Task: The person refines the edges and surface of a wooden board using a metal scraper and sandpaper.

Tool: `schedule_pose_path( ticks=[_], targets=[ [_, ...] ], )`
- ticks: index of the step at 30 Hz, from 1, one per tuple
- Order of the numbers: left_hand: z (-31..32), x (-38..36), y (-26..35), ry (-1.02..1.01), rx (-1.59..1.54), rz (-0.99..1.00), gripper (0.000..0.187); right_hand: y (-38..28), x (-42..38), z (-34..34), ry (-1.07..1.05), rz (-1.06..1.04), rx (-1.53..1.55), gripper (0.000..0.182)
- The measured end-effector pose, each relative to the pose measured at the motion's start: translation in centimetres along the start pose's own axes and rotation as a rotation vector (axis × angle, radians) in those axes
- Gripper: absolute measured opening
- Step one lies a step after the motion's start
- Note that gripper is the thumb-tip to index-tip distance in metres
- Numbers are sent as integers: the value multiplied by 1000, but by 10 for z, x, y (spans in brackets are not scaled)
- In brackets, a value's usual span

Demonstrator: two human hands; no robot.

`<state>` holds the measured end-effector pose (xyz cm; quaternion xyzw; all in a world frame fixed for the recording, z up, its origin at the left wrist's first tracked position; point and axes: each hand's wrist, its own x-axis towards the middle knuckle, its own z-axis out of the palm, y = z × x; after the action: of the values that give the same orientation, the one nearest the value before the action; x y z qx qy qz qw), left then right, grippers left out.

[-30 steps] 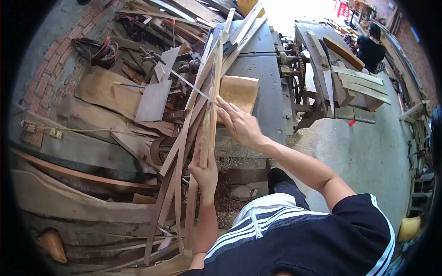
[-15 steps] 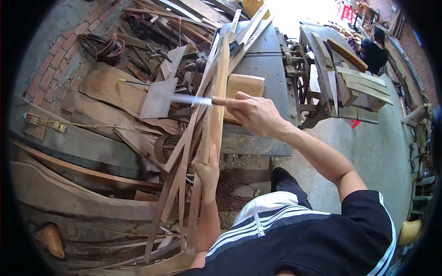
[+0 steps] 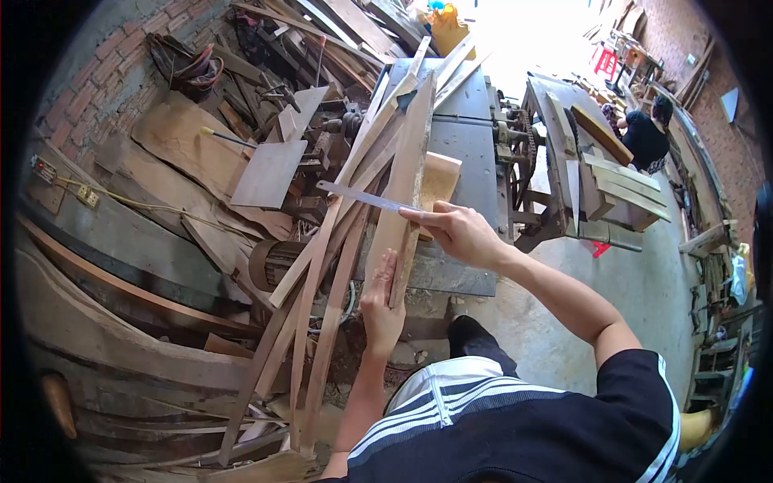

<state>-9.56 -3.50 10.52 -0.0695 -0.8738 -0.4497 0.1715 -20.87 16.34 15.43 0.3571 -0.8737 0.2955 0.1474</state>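
A long wooden board (image 3: 404, 189) slants upward from my left hand (image 3: 382, 310), which grips its near end, thumb and fingers on either side. My right hand (image 3: 460, 232) pinches one end of a thin metal ruler (image 3: 362, 196). The ruler lies across the board's broad face and sticks out past its left edge. Behind the board, a thick wood block (image 3: 441, 179) rests on the grey metal machine table (image 3: 471, 143).
Long wood strips (image 3: 322, 266) lean left of the board. A metal plate (image 3: 270, 173) and a motor (image 3: 274, 262) are farther left. A second machine table (image 3: 555, 97) holds planks at the right; a person (image 3: 646, 137) is beyond it.
The board has turned, showing its broad face. My right hand has moved right and down, and the ruler, blurred before, now lies across the board. The camera view has shifted.
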Motion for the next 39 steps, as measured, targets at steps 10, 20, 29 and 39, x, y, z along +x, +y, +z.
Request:
schedule_pose_path(
  ticks=[10, 20, 29, 39],
  targets=[
    [-22, 9, -11, 71, -20, 69, 44, 9, 19, 17, 83, 14, -15, 41],
    [-30, 10, -20, 22, -109, -146, 45, 16, 36, 8, 14, 75, -73, 47],
    [-41, 24, -23, 90, -75, -43, 37, 35, 50, 27, 134, -63, -27, 48],
    [-55, 25, -25, 83, -259, -156, 38, 82, 96, 5, 138, 388, -86, 41]
  ],
)
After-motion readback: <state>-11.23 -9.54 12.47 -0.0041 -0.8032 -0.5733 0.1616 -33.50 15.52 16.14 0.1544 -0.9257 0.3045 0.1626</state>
